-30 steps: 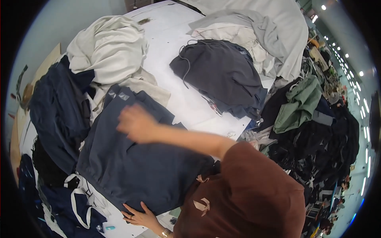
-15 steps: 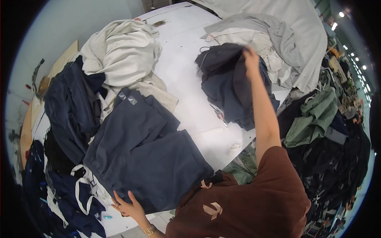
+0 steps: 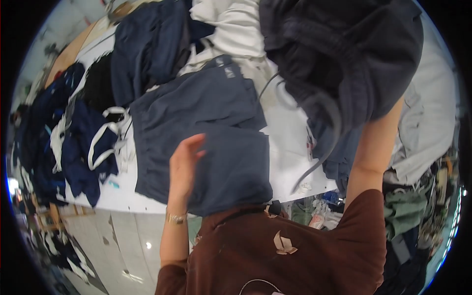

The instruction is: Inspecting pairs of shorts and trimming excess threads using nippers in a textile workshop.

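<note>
Held up at the upper right, a charcoal garment [image 3: 376, 54] is being supported by the raised right arm [image 3: 373, 142]; the right hand is being hidden behind the cloth, so how its fingers are closed on it cannot be told. Its gathered waistband is being turned toward the camera, and a thick grey drawcord [image 3: 335, 132] is being left dangling over the white table [image 3: 287, 132]. Nothing is being gripped by the left hand [image 3: 183, 164], which is being held with its thumb apart from its loosely bent fingers, over the folded slate-blue garment [image 3: 196, 115]; whether that cloth is being touched cannot be told. A gold-coloured bracelet [image 3: 176, 218] is being worn on the left wrist. Beyond the slate-blue garment, pale cloth [image 3: 236, 24] is being seen in folds, with a navy garment [image 3: 147, 44] being bunched beside it. Farther left, a white strap [image 3: 101, 147] is being looped over dark-blue cloth [image 3: 83, 169]. At the right, grey fabric [image 3: 427, 113] is being draped near green cloth [image 3: 405, 209].
</note>
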Demonstrator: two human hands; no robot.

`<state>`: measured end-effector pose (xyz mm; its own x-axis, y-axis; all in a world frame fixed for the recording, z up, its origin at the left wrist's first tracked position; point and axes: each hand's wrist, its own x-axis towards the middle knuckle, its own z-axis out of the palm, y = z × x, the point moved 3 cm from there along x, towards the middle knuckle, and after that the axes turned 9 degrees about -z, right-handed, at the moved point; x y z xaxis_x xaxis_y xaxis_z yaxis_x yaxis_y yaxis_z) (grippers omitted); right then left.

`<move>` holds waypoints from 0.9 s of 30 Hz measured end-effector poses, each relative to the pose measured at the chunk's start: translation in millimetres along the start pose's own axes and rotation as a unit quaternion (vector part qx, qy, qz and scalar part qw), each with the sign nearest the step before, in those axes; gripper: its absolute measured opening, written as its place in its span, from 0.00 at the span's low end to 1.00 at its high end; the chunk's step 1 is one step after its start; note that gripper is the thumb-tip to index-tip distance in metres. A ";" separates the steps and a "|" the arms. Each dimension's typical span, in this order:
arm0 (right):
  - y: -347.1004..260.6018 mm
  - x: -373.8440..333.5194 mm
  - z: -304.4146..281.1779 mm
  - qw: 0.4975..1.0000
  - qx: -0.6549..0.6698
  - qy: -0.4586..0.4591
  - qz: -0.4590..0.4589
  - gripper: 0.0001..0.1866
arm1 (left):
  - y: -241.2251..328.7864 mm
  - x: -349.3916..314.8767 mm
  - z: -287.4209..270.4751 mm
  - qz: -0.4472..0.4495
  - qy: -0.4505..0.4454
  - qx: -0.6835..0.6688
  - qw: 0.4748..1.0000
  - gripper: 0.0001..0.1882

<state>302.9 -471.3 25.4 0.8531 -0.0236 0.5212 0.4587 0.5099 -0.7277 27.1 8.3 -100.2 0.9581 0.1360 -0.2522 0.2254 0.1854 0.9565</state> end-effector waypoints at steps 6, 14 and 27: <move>105.3 -105.5 213.7 0.966 0.211 -0.094 0.115 0.18 | 0.9 19.7 54.6 -0.063 -0.102 -0.347 0.930 0.38; 189.4 -206.4 107.8 0.855 -0.479 -0.173 0.101 0.15 | -121.3 40.7 10.2 -0.240 0.147 -0.352 0.892 0.12; 219.6 -279.0 194.2 0.757 -0.551 -0.322 -0.139 0.06 | -133.8 38.1 7.8 -0.204 0.123 -0.386 0.891 0.12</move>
<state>117.3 -185.7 -193.2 0.5510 0.6060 0.5738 0.8294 -0.4739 -0.2959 34.8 -18.9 -236.6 0.7353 0.0947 -0.6711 0.2674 0.8693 0.4157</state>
